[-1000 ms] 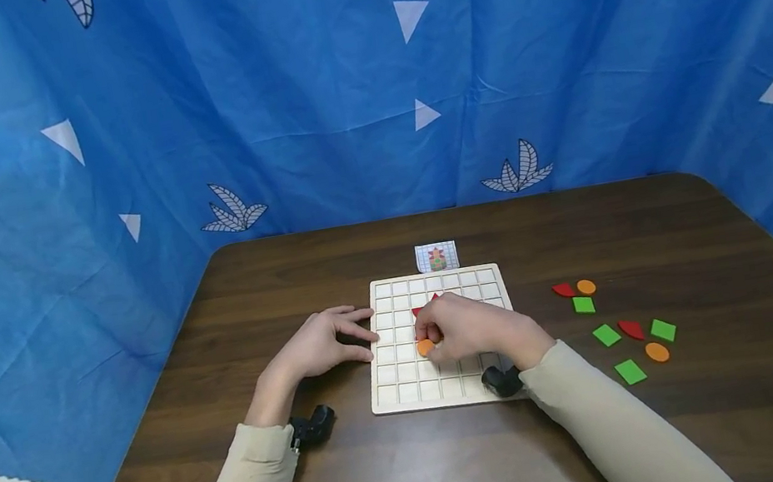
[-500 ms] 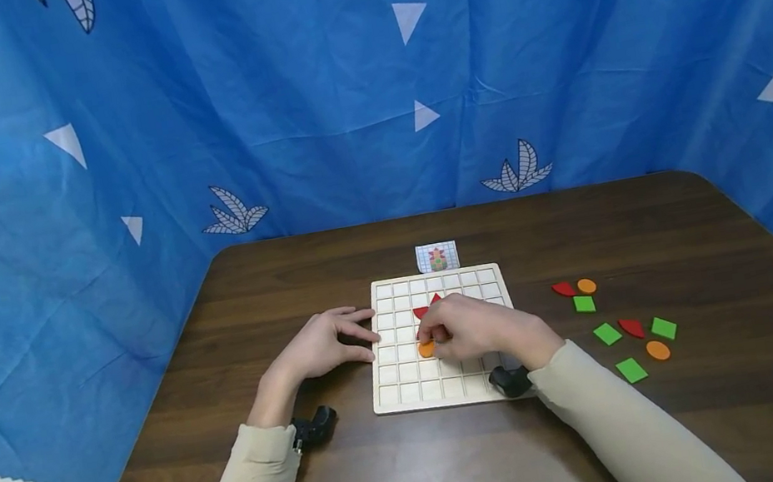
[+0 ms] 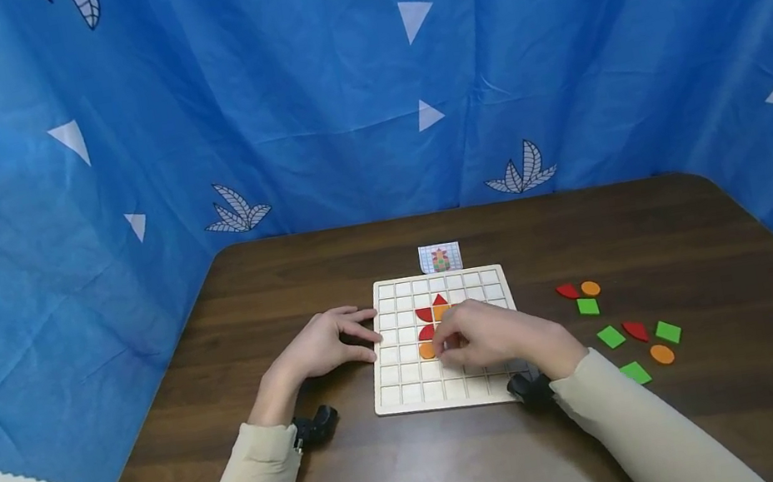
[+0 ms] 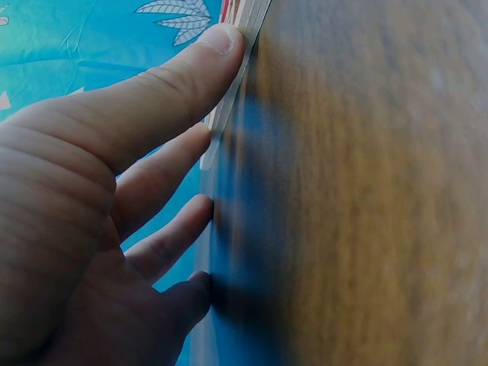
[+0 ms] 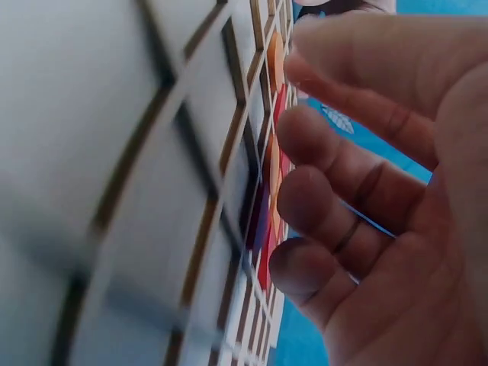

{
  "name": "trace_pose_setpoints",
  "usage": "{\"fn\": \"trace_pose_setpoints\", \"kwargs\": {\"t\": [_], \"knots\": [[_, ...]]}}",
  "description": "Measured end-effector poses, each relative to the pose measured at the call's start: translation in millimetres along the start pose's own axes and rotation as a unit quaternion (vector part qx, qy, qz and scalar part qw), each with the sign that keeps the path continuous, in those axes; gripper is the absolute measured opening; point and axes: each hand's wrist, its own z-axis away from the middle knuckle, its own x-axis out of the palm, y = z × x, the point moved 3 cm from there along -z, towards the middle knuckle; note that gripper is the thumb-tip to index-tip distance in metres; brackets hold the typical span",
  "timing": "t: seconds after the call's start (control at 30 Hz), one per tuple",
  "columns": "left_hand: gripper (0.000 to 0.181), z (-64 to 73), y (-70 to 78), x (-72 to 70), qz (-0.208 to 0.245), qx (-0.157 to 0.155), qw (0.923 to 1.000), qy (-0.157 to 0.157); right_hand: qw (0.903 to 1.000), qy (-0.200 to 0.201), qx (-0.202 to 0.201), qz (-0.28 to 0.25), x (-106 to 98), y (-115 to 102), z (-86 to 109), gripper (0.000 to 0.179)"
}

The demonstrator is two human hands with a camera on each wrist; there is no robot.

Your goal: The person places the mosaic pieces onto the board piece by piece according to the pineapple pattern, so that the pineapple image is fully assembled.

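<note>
A pale wooden grid board (image 3: 411,397) lies on the table. My left hand (image 3: 319,344) rests at its left edge, with thumb and fingertips right at the rim and the fingers spread. My right hand (image 3: 496,333) is low over the middle of the board, fingers loosely bent, nothing between them in the right wrist view. Just left of its fingertips an orange disc (image 3: 427,350) sits in a cell. Above the disc are two red quarter-round pieces (image 3: 427,333), an orange piece (image 3: 441,312) and a red triangle (image 3: 439,299). The right hand hides cells beneath it.
Behind the board lies a small printed pattern card (image 3: 440,258). Loose pieces lie to the right on the table: several green squares (image 3: 635,373), red quarter-round pieces (image 3: 635,330) and orange discs (image 3: 662,354). A blue curtain (image 3: 333,98) hangs behind the table.
The right hand has let go of the orange disc and shifted slightly right, uncovering the disc and the red and orange pieces above it. The left hand stays at the board's edge.
</note>
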Motion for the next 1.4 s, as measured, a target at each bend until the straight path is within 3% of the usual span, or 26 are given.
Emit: {"fn": "trace_pose_setpoints", "kwargs": {"t": [0.2,0.53,1.07,1.23,1.4], "knots": [[0.027,1.3,-1.9,5.7,0.001,-0.006,1.0,-0.003,0.9994,-0.003,0.003,-0.034,-1.0,7.2,38.3,0.007],[0.027,-0.3,-2.0,3.0,-0.008,0.002,1.0,-0.001,0.9974,0.014,-0.014,-0.069,-3.1,25.6,97.1,0.01],[0.027,-2.7,-3.2,0.5,-0.013,0.01,0.9999,0.004,0.99,0.126,-0.041,-0.046,-10.1,48.3,161.7,0.019],[0.027,-2.6,-2.1,0.4,-0.01,0.004,0.9999,0.002,0.984,0.173,-0.011,-0.04,-13.5,59.3,188.5,0.023],[0.027,-1.7,-2.5,0.0,-0.012,0.006,0.9999,0.004,0.98,0.194,0.043,-0.009,-13.0,71.6,211.5,0.029]]}}
